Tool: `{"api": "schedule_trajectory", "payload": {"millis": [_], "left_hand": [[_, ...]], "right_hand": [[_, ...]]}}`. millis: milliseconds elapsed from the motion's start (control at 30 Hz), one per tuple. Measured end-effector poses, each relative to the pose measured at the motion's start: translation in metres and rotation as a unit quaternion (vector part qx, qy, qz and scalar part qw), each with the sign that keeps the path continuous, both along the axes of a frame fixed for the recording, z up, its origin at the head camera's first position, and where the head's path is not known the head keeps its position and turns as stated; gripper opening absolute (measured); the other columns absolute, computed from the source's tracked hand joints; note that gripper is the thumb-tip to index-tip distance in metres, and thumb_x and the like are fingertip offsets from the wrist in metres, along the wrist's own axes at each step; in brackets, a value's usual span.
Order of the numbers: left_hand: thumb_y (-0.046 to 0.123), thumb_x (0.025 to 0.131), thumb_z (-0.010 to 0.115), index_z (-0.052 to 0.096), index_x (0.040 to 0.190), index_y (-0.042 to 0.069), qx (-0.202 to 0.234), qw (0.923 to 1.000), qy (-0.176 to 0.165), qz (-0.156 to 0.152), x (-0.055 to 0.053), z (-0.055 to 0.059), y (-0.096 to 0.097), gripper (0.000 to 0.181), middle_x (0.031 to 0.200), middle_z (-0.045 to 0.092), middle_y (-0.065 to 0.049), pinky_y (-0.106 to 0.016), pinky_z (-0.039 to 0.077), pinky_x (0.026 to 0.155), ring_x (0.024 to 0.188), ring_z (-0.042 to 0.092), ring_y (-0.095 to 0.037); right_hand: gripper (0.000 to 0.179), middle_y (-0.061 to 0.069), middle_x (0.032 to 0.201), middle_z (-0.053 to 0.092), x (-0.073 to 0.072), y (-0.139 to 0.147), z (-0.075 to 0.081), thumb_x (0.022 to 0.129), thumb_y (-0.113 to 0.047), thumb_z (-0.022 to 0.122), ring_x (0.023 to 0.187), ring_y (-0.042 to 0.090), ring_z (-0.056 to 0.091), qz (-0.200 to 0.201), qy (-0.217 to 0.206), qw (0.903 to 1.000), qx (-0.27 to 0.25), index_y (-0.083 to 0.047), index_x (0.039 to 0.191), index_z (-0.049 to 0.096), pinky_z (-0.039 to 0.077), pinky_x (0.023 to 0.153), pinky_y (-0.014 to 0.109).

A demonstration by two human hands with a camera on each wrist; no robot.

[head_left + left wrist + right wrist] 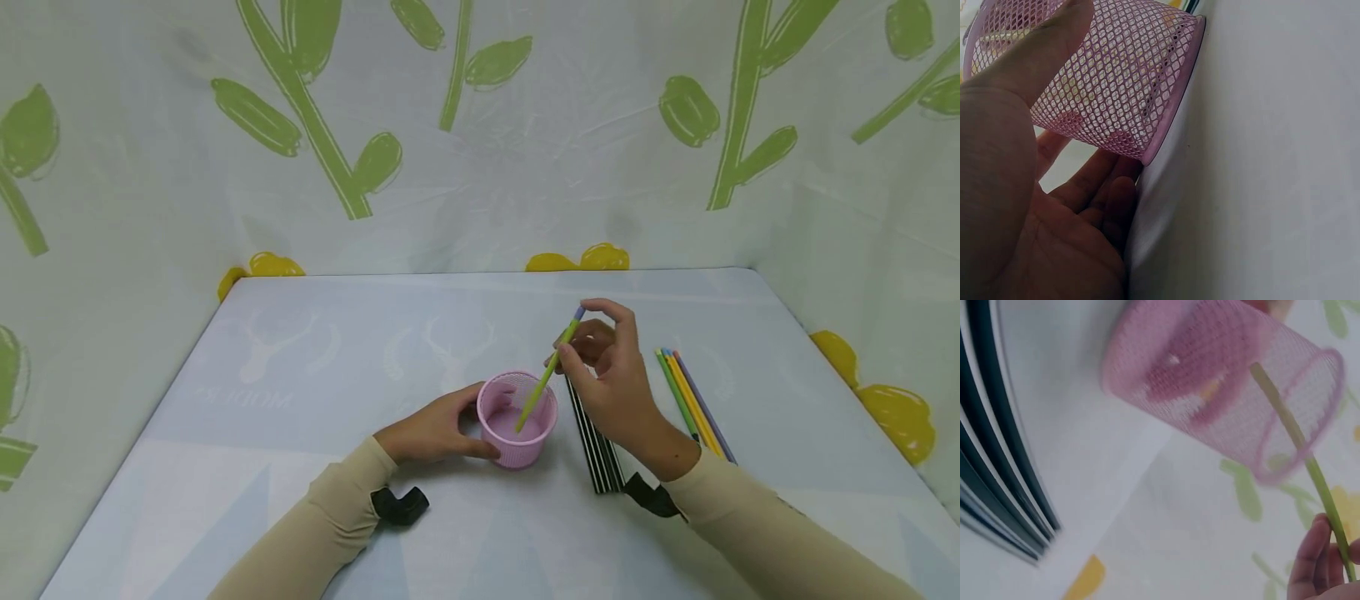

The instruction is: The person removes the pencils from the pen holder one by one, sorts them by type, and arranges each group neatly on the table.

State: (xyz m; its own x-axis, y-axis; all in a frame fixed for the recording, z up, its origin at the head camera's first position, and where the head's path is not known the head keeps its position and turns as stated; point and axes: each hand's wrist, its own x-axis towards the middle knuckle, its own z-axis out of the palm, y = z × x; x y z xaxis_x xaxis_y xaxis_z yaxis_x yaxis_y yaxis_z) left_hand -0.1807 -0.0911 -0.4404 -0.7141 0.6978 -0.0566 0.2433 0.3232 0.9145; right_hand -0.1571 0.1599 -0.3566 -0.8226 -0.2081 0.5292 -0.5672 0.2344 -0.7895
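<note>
A pink mesh pen cup stands upright on the table. My left hand holds it from the left, thumb on the near side and fingers around the far side. In the left wrist view the thumb lies along the mesh of the cup. My right hand pinches a yellow-green pencil with a blue end at the top. The pencil slants down, its lower end inside the cup. Through the mesh in the right wrist view, the lower part of the pencil shows within the rim.
Several black-and-white striped pencils lie side by side just right of the cup, partly under my right hand. Farther right lie a green pencil, yellow ones and a purple one, partly hidden by the right forearm.
</note>
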Motion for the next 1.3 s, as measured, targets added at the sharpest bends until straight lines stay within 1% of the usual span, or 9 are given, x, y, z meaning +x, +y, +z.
{"api": "schedule_trajectory", "payload": {"millis": [200, 367, 500, 567, 667, 733, 867, 1133, 1300], "left_hand": [[0.029, 0.078, 0.085, 0.046, 0.145, 0.033, -0.003, 1.0000, -0.004, 0.005, 0.000, 0.001, -0.002, 0.078, 0.137, 0.057, 0.010, -0.044, 0.031, 0.119, 0.132, 0.049, -0.010], [0.029, 0.078, 0.086, 0.045, 0.144, 0.036, -0.001, 1.0000, -0.002, 0.003, -0.002, -0.001, -0.002, 0.078, 0.137, 0.057, 0.012, -0.042, 0.031, 0.119, 0.132, 0.049, -0.007], [0.029, 0.078, 0.086, 0.045, 0.144, 0.036, -0.001, 1.0000, 0.000, 0.002, -0.003, -0.003, -0.002, 0.078, 0.137, 0.057, 0.011, -0.041, 0.032, 0.119, 0.131, 0.049, -0.007], [0.028, 0.078, 0.086, 0.045, 0.144, 0.035, 0.002, 1.0000, -0.001, 0.001, -0.004, -0.004, -0.002, 0.078, 0.137, 0.057, 0.010, -0.043, 0.032, 0.119, 0.132, 0.049, -0.009], [0.026, 0.078, 0.085, 0.045, 0.146, 0.032, 0.010, 0.9999, -0.002, -0.004, -0.003, -0.004, -0.001, 0.079, 0.139, 0.057, 0.008, -0.044, 0.032, 0.119, 0.133, 0.049, -0.012], [0.028, 0.079, 0.085, 0.045, 0.146, 0.032, 0.007, 1.0000, -0.004, -0.003, -0.003, -0.005, 0.000, 0.078, 0.139, 0.057, 0.009, -0.043, 0.032, 0.119, 0.133, 0.049, -0.012], [0.030, 0.078, 0.085, 0.045, 0.145, 0.033, -0.001, 1.0000, -0.002, 0.000, -0.002, -0.005, 0.003, 0.078, 0.139, 0.056, 0.011, -0.042, 0.033, 0.118, 0.133, 0.048, -0.010], [0.027, 0.078, 0.086, 0.045, 0.146, 0.035, 0.003, 1.0000, -0.006, 0.004, -0.001, -0.004, 0.004, 0.080, 0.139, 0.056, 0.013, -0.042, 0.031, 0.120, 0.134, 0.048, -0.009], [0.026, 0.078, 0.086, 0.046, 0.144, 0.035, 0.006, 1.0000, -0.005, 0.002, 0.001, -0.003, 0.003, 0.078, 0.138, 0.057, 0.013, -0.041, 0.032, 0.119, 0.132, 0.048, -0.006]], "right_hand": [[0.057, 0.007, 0.096, 0.059, 0.001, 0.017, 0.020, 0.096, 0.011, 0.053, 0.080, 0.015, 0.070, 0.005, 0.017, 0.9958, -0.090, -0.008, 0.144, 0.029, 0.059, 0.073, 0.023], [0.055, 0.005, 0.093, 0.060, -0.003, 0.040, 0.029, 0.095, 0.013, 0.052, 0.076, 0.013, 0.070, -0.008, 0.043, 0.9923, -0.116, -0.007, 0.142, 0.033, 0.058, 0.069, 0.020], [0.053, 0.007, 0.091, 0.058, -0.011, 0.062, 0.025, 0.095, 0.012, 0.050, 0.071, 0.013, 0.069, -0.032, 0.028, 0.9920, -0.119, -0.005, 0.143, 0.035, 0.056, 0.065, 0.019], [0.052, 0.006, 0.089, 0.058, -0.015, 0.073, 0.022, 0.096, 0.011, 0.050, 0.068, 0.013, 0.068, -0.064, 0.009, 0.9940, -0.089, -0.007, 0.143, 0.036, 0.056, 0.062, 0.019], [0.051, 0.005, 0.090, 0.058, -0.019, 0.091, 0.017, 0.098, 0.005, 0.050, 0.065, 0.011, 0.066, -0.110, -0.032, 0.9934, 0.002, -0.010, 0.145, 0.037, 0.055, 0.059, 0.020], [0.050, 0.005, 0.091, 0.059, -0.020, 0.104, 0.014, 0.099, 0.000, 0.052, 0.065, 0.010, 0.065, -0.132, -0.061, 0.9867, 0.074, -0.011, 0.146, 0.038, 0.055, 0.058, 0.021], [0.050, 0.010, 0.096, 0.061, -0.021, 0.128, 0.007, 0.100, -0.008, 0.054, 0.068, 0.010, 0.065, -0.139, -0.104, 0.9675, 0.184, -0.012, 0.147, 0.039, 0.054, 0.059, 0.022], [0.051, 0.021, 0.106, 0.063, -0.033, 0.173, -0.004, 0.102, -0.014, 0.052, 0.069, 0.012, 0.066, -0.124, -0.218, 0.9272, 0.278, -0.007, 0.150, 0.035, 0.054, 0.057, 0.031], [0.053, 0.023, 0.107, 0.064, -0.039, 0.196, -0.016, 0.102, -0.012, 0.051, 0.067, 0.016, 0.065, -0.121, -0.262, 0.9066, 0.308, -0.001, 0.150, 0.032, 0.057, 0.060, 0.034]]}}
